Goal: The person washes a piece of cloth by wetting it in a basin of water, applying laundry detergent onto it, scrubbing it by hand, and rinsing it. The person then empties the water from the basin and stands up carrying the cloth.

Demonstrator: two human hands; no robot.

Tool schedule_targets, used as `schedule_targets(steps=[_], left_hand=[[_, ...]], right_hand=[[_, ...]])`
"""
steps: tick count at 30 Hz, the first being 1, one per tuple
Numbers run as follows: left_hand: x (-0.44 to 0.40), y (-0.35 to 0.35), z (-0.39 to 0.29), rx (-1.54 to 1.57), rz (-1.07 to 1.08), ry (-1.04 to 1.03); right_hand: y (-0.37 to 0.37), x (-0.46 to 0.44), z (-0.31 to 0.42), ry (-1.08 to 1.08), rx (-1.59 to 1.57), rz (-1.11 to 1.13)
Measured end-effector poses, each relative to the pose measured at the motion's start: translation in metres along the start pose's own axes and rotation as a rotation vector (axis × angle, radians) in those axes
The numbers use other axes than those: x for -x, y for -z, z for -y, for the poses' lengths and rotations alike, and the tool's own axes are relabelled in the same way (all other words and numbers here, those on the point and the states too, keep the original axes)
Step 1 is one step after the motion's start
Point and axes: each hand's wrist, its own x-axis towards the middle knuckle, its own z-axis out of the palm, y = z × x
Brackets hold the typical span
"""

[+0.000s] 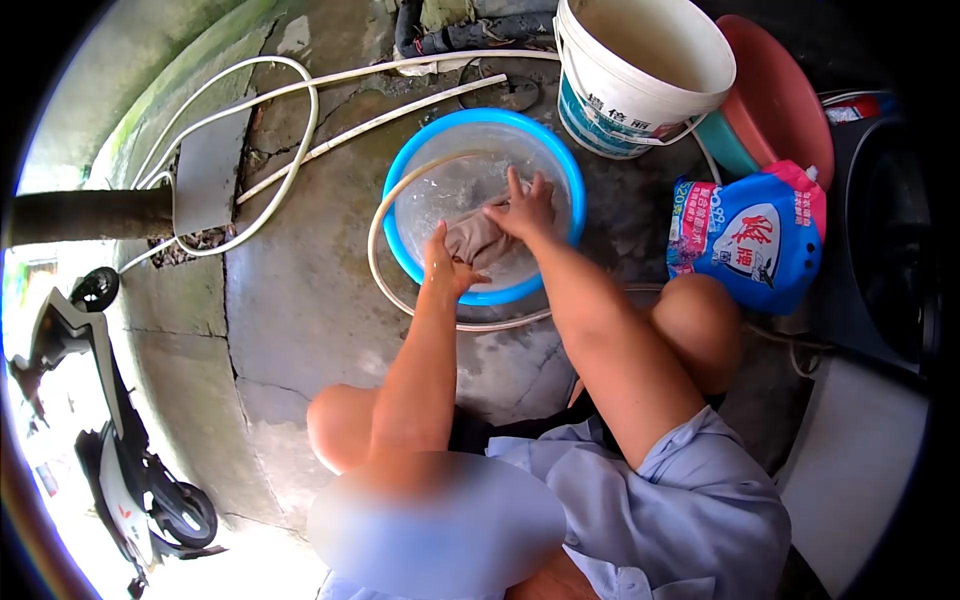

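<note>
A basin with a blue rim point(403, 258) stands on the concrete floor, with water in its pale, see-through bowl. In the water lies a wet greyish-brown cloth point(475, 240). My left hand point(447, 268) is at the cloth's left end, thumb and fingers spread apart against it. From the right, my right hand point(526, 208) rests on the cloth, its fingers apart and pointing to the far side of the basin. A pale hose point(376, 235) curves over the left rim, its end inside the basin.
Behind right stand a white bucket point(645, 75) and a red basin point(775, 95). A blue and pink detergent bag point(750, 238) lies right, beside a dark container point(880, 240). Hose loops point(312, 110) and a pipe point(90, 215) lie left; a scooter point(120, 430) is beyond.
</note>
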Motion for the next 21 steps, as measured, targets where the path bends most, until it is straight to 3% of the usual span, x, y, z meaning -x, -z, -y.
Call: schedule_targets(steps=[2,4,6,7,8,10,11,13,15,19,21], left_hand=[[-0.003,0.006,0.009,0.011,0.079,-0.017],[-0.016,0.016,0.008,-0.019,0.105,-0.007],[-0.010,0.016,0.001,-0.020,0.164,0.007],[-0.007,0.009,-0.005,0.024,0.031,0.048],[-0.015,0.016,-0.017,0.047,0.093,0.026],[-0.052,0.055,-0.042,0.096,0.217,-0.015],[-0.083,0.089,-0.046,-0.202,0.418,-0.271],[-0.102,0.103,-0.044,-0.450,0.661,-0.568],[-0.068,0.073,-0.034,-0.343,0.738,-0.639],[0.005,0.022,-0.029,-0.116,0.863,-0.805],[-0.017,0.036,-0.038,-0.532,0.625,-0.753]], right_hand=[[-0.023,0.016,0.003,0.051,0.133,0.056],[-0.031,0.025,0.016,-0.071,0.099,0.220],[-0.045,0.024,0.024,-0.002,-0.538,0.248],[-0.047,0.025,0.034,0.042,-0.636,0.259],[-0.036,0.029,0.056,0.089,-0.734,0.270],[-0.001,0.058,0.109,0.342,-0.634,0.009],[0.007,0.071,0.128,0.439,-0.639,-0.063],[0.028,0.086,0.152,0.580,-0.630,-0.156],[0.064,0.104,0.162,0.581,-0.607,-0.102],[0.062,0.093,0.150,0.677,-0.532,-0.288],[0.032,0.077,0.131,0.725,-0.574,-0.350]])
